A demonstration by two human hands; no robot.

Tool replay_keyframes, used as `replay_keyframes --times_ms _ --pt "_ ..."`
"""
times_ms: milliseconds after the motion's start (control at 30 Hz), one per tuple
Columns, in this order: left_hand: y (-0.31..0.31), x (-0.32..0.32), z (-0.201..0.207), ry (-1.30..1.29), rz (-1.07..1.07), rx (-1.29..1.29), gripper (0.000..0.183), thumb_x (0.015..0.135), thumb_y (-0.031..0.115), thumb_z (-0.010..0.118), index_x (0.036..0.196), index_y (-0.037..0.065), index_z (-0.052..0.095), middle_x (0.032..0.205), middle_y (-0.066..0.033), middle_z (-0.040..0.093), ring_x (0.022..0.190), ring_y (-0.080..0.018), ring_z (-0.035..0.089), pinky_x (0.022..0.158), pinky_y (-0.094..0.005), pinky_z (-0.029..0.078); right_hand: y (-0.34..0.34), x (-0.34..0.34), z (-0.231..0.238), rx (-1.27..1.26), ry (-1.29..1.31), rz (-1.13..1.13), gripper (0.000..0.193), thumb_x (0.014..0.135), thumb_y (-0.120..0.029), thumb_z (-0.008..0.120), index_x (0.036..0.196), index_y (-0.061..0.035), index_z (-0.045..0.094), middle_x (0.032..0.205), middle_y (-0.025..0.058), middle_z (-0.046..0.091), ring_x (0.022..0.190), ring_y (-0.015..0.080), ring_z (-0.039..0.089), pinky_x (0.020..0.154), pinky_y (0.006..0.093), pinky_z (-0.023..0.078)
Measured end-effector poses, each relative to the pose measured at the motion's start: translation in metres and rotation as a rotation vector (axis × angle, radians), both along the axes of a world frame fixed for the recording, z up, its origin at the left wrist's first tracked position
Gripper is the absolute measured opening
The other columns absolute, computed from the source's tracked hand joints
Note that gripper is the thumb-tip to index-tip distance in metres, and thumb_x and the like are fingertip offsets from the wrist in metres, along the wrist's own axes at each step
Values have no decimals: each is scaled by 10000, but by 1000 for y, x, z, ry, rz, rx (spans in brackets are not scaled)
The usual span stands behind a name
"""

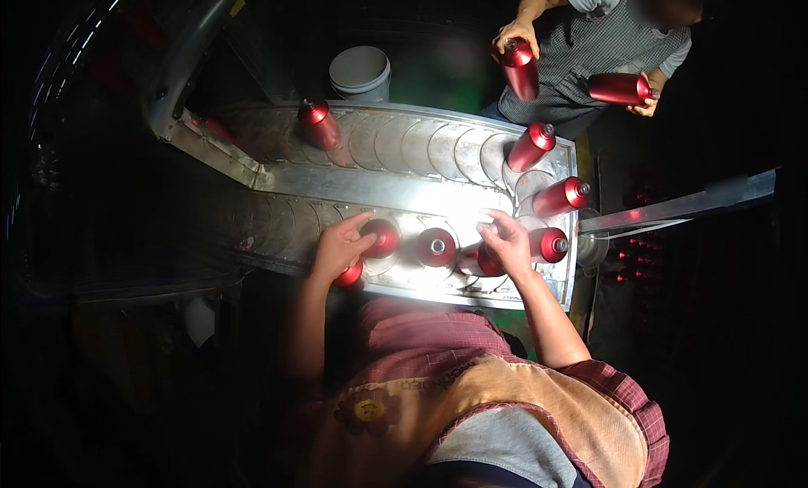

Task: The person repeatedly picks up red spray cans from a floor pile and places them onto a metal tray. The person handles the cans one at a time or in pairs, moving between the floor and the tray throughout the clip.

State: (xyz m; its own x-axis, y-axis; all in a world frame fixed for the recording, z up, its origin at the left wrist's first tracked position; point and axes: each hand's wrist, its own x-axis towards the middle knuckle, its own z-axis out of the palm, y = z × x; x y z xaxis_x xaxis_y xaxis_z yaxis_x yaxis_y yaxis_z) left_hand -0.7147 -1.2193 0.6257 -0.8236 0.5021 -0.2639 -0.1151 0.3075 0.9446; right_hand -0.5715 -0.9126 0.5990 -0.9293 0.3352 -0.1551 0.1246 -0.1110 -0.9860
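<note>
My left hand [338,251] is at the near lane of a metal conveyor [362,188], thumb and forefinger closed about the neck end of a red metal bottle [384,238]. Part of another red bottle [349,274] shows below that hand, mostly hidden by it. Just right of it, a red bottle [436,247] stands upright, its silver neck facing up. My right hand [510,246] hovers over a red bottle [480,260], thumb and forefinger apart with nothing visible between them; the hand hides part of this bottle. Beside its wrist stands a red bottle [550,245].
More red bottles [532,147] stand round the conveyor's right bend, and one [319,126] on the far lane. Across it, a co-worker [560,63] holds a red bottle in each hand. A white bucket [360,71] is behind. A metal rail [682,204] extends right.
</note>
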Motion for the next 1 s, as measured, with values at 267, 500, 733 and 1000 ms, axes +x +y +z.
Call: replay_keyframes --times_ms 267,500,733,1000 --pt "65 2 -29 77 191 103 325 894 25 643 1217 6 623 603 55 494 463 -34 422 423 -214 319 71 47 -55 493 332 -416 343 811 35 632 1143 -51 642 854 44 603 743 101 579 710 232 474" --pt "128 114 -17 500 355 444 96 933 35 595 1015 2 633 829 2 604 700 -40 520 632 -189 423 94 165 -9 464 460 -463 266 806 76 633 1054 -18 657 918 75 629 773 131 624 692 240 502" --pt "255 364 -70 3 -297 192 39 923 34 579 939 50 610 861 -6 605 705 -66 536 634 -213 433 92 349 -31 321 177 -160 236 832 22 653 1060 -35 657 843 11 595 723 53 556 630 210 470" --pt "456 563 -77 -228 -724 100 295 758 -96 401 853 28 651 800 -4 603 711 -74 538 634 -205 428 210 570 -66 -33 278 -568 319 829 27 624 1136 -55 590 744 -35 515 635 29 470 585 198 411"
